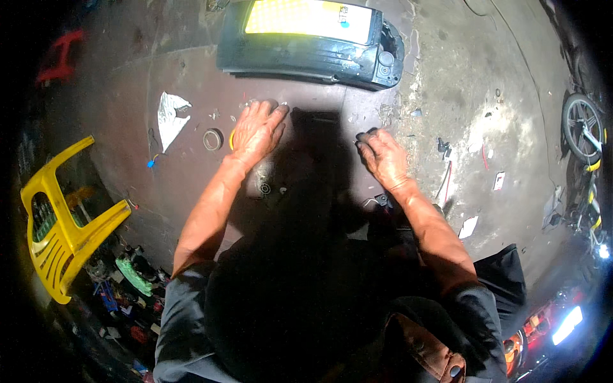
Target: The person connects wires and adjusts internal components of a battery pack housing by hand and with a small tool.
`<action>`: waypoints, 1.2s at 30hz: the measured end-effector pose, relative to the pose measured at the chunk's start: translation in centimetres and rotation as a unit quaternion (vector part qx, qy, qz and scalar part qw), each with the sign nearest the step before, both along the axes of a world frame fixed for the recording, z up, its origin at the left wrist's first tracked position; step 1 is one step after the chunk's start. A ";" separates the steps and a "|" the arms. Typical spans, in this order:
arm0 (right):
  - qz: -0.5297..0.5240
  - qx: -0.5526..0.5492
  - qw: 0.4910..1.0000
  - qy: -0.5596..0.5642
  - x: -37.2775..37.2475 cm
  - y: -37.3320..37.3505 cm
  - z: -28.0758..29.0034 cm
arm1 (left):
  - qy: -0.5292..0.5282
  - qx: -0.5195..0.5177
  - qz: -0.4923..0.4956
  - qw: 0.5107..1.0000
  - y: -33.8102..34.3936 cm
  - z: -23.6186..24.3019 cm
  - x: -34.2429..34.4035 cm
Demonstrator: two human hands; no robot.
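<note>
My left hand point(257, 131) is palm down low over the floor, fingers apart, beside a grey tape roll point(212, 139); a yellow ring point(231, 140) is partly hidden by it. My right hand point(383, 159) has bent fingers with dark tips; what they hold, if anything, is hidden. Beyond both hands lies a long black plastic casing point(281, 60) with a yellow-and-white label. Small parts surround them: a round piece point(265, 189), black connectors point(444, 146) and a metal piece point(382, 200). My shadow darkens the floor between my hands.
The stained floor point(504, 191) holds a torn white scrap point(171, 121). A yellow plastic chair point(70, 249) is at left among clutter, with a red object point(60, 54) farther back. A wheeled vehicle point(584, 127) stands at the right edge; a bright light point(567, 324) shows lower right.
</note>
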State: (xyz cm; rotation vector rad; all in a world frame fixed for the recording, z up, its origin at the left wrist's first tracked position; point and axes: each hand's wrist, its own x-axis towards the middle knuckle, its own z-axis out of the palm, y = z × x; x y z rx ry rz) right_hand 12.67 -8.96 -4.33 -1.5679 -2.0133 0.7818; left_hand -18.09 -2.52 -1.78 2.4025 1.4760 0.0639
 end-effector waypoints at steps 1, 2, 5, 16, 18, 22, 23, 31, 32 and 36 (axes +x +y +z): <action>0.005 -0.002 1.000 -0.004 0.0 -0.3 -0.2 | -0.001 0.001 -0.018 1.000 0.2 -0.4 -0.2; 0.006 0.003 1.000 -0.006 -0.1 -0.4 -0.2 | -0.031 0.059 -0.037 0.997 0.5 -0.7 -0.2; 0.011 -0.018 1.000 -0.021 -0.2 -0.7 0.1 | -0.045 -0.003 0.033 0.998 0.5 -1.3 0.5; 0.087 0.024 0.987 -0.132 -2.2 -0.1 1.6 | 0.123 0.045 -0.071 0.989 0.6 -4.6 1.6; 0.098 0.036 0.985 -0.140 -2.6 -0.1 1.0 | 0.134 0.051 -0.082 0.986 1.1 -4.5 2.3; 0.096 0.049 0.983 -0.151 -3.8 -0.5 -0.6 | 0.108 0.015 -0.087 0.990 0.8 -5.2 2.9; 0.097 0.046 0.982 -0.153 -4.1 -0.5 -0.7 | 0.085 0.020 -0.082 0.993 0.6 -5.5 2.7; 0.088 0.059 0.984 -0.144 -4.8 -0.5 -0.6 | 0.029 0.045 -0.027 0.998 0.1 -5.8 3.4; 0.087 0.063 0.984 -0.144 -4.8 -0.3 -0.8 | 0.045 0.031 -0.021 0.998 0.4 -6.0 3.7; 0.077 0.055 0.986 -0.135 -5.2 0.1 -2.0 | 0.008 -0.038 0.009 0.999 0.0 -5.2 3.9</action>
